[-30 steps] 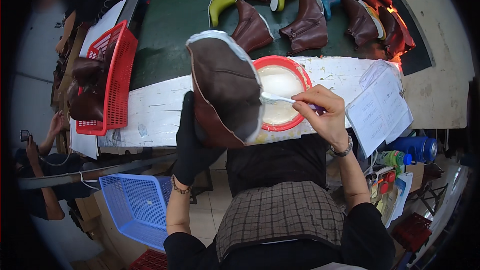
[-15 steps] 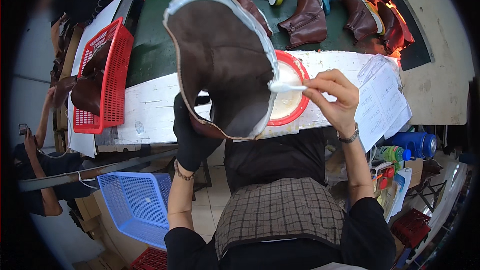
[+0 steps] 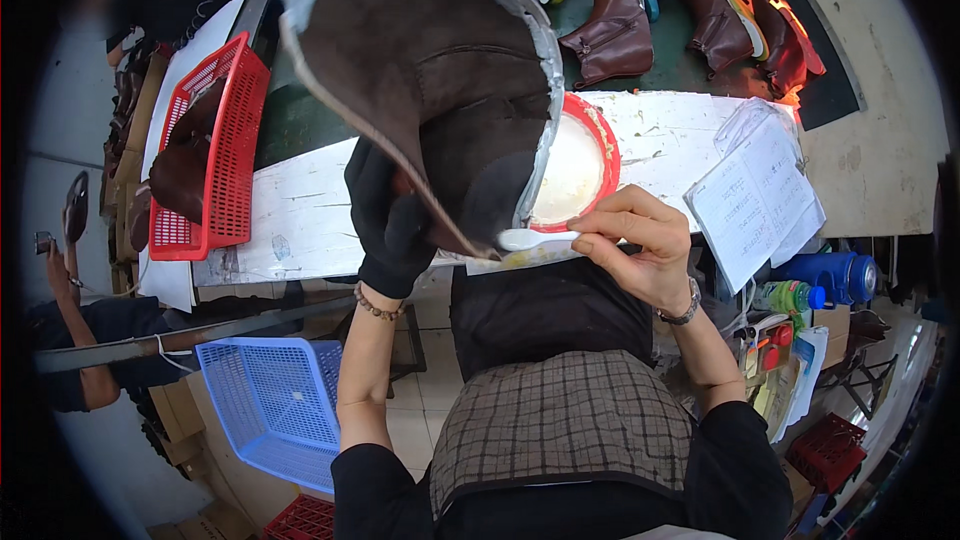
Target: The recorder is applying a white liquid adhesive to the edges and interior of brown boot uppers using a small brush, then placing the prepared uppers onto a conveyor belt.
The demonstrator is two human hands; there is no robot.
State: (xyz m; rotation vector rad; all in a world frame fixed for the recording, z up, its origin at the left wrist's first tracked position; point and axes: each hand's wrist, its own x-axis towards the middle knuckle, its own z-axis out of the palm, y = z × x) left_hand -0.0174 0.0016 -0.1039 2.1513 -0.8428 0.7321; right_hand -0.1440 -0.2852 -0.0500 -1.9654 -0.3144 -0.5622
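Note:
My left hand (image 3: 385,225), in a black glove, grips a brown leather boot upper (image 3: 430,65) by its side and holds it up above the table. The dark lining of the upper faces me, and a pale whitish coating runs along its far and right edge. My right hand (image 3: 640,245) is bare and pinches a small white brush (image 3: 537,239) by its handle. The brush head meets the lower right corner of the upper. Just behind this hand, a red-rimmed bowl (image 3: 612,145) of creamy white paste is partly covered by the upper.
A red basket (image 3: 225,155) with brown leather pieces stands at the left. Brown boots (image 3: 612,30) and colored boot forms lie on the green surface (image 3: 290,125). Papers (image 3: 755,195) and a blue bottle (image 3: 830,275) are at the right. Below left is a blue basket (image 3: 270,410); another person (image 3: 85,340) is beyond.
The boot upper has shifted up and left and tilted. My right hand has brought the brush down from the upper's right edge to its lower corner. The other person's arm has moved.

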